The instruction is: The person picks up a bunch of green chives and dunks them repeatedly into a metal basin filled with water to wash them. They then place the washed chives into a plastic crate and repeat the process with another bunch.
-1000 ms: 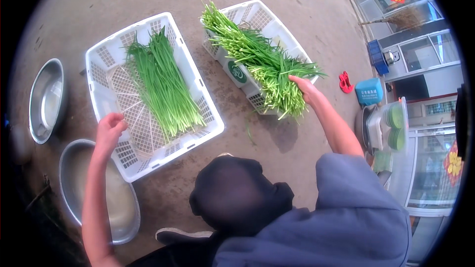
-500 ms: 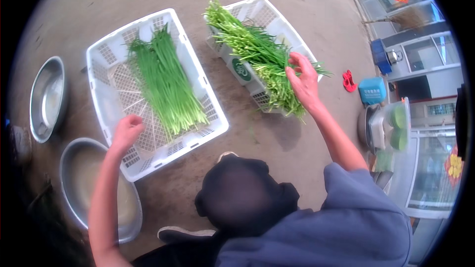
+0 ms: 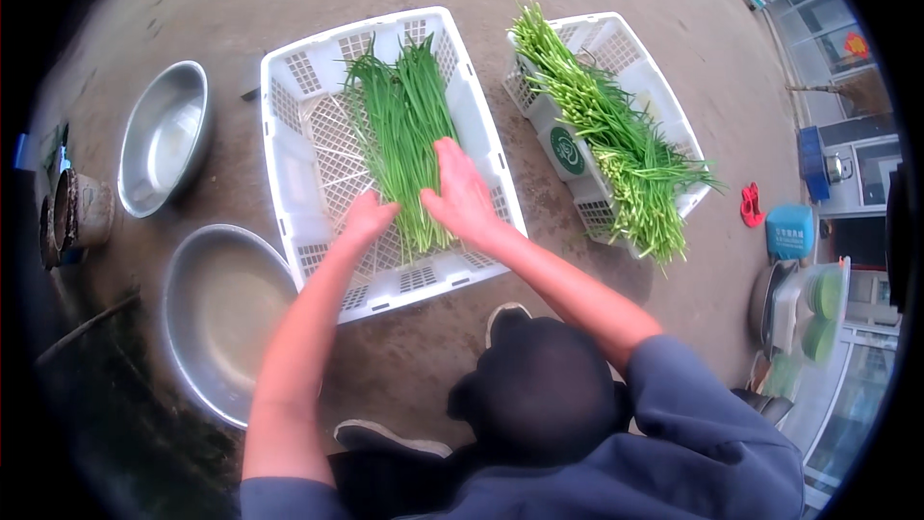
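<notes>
Chives (image 3: 404,140) lie in a flat sheaf inside the near white crate (image 3: 289,183), their long axis running away from the person, cut ends close, tips toward the far wall. Both hands sit at the near end of that sheaf. The right hand (image 3: 462,197) is spread flat, palm down, on the sheaf's near right part, fingers pointing along the stalks; it grips nothing that can be seen. The left hand (image 3: 366,221) rests at the near left edge of the sheaf, fingers loosely open against the stalk ends and the crate's mesh floor; whether any stalks are pinched under it cannot be told. The two hands stand just beside each other with the cut ends between them, so the sheaf stretches straight ahead from both, neither hand clearly nearer.

Outward to the right, a second white crate (image 3: 630,67) stands tilted on the ground, well apart from the hands, with a looser heap of greens (image 3: 616,144) laid across it, ends hanging over its near rim. To the left, a steel basin (image 3: 226,313) sits just beside the near crate's corner, and a smaller steel bowl (image 3: 164,140) lies beyond it. A shoe (image 3: 505,313) shows below the crate, near the person's dark head covering (image 3: 539,395)
</notes>
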`<state>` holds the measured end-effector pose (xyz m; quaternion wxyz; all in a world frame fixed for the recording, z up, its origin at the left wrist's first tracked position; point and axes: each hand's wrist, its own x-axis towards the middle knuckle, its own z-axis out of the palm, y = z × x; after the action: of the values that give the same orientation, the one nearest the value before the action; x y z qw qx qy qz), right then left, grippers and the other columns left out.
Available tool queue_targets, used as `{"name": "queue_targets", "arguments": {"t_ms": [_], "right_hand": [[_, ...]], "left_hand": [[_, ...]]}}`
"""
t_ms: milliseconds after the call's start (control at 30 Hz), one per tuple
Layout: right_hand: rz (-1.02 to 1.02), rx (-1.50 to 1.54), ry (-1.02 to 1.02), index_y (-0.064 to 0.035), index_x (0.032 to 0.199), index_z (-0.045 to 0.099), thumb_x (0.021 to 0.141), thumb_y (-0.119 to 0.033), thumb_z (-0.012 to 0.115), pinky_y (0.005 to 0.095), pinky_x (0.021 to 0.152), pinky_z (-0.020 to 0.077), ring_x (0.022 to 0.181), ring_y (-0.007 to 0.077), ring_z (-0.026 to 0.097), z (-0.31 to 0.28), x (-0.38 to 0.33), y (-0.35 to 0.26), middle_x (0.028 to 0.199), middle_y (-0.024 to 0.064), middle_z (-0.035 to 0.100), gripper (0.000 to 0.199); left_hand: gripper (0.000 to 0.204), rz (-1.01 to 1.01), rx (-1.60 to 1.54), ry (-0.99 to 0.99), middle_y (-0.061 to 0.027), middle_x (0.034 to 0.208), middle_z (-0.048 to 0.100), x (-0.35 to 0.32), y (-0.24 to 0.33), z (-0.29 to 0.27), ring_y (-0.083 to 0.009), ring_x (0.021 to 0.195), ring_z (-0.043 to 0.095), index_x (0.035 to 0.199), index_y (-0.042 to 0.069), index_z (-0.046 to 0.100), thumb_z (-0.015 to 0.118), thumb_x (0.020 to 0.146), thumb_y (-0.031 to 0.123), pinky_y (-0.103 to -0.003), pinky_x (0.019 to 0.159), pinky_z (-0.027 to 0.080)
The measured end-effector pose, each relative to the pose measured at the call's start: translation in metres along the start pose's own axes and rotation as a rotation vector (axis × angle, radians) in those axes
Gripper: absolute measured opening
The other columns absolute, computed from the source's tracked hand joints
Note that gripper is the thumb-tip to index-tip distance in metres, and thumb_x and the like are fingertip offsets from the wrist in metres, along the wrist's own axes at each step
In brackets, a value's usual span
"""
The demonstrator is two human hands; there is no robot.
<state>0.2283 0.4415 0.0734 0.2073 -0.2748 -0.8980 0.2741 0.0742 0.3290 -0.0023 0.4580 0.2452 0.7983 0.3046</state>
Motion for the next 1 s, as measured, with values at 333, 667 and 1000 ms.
{"name": "queue_targets", "arguments": {"t_ms": [333, 667, 1000], "right_hand": [[0.692, 0.069, -0.09, 0.0073, 0.128, 0.035, 0.073, -0.025, 0.066, 0.0471, 0.099, 0.0418, 0.118, 0.0412, 0.048, 0.052, 0.022, 0.037, 0.129, 0.0266, 0.044, 0.071], [0.833, 0.239, -0.078, 0.0018, 0.119, 0.05, 0.071, -0.033, 0.068, 0.0452, 0.095, 0.0444, 0.111, 0.0383, 0.054, 0.083, 0.011, 0.053, 0.121, 0.0217, 0.05, 0.062], [0.825, 0.692, -0.126, 0.0026, 0.109, 0.058, 0.077, -0.02, 0.07, 0.0332, 0.075, 0.053, 0.087, 0.0215, 0.066, 0.075, 0.008, -0.013, 0.099, 0.0148, 0.067, 0.041]], "left_hand": [[0.047, 0.168, 0.151, 0.137, -0.0238, 0.098, 0.054, 0.015, -0.001, 0.017, -0.0377, 0.101, 0.054, 0.111, -0.002, 0.064, 0.063, 0.077, 0.031, -0.042, 0.092, 0.045], [0.054, -0.198, -0.56, -0.147, -0.0071, 0.11, 0.063, 0.011, 0.017, 0.005, -0.0182, 0.096, 0.059, 0.123, 0.006, 0.055, 0.052, 0.092, 0.05, -0.04, 0.082, 0.046], [0.064, -0.229, -0.888, -0.258, -0.0148, 0.117, 0.06, 0.006, 0.011, 0.003, -0.0255, 0.104, 0.06, 0.129, 0.003, 0.05, 0.06, 0.088, 0.051, -0.042, 0.089, 0.05]]}}
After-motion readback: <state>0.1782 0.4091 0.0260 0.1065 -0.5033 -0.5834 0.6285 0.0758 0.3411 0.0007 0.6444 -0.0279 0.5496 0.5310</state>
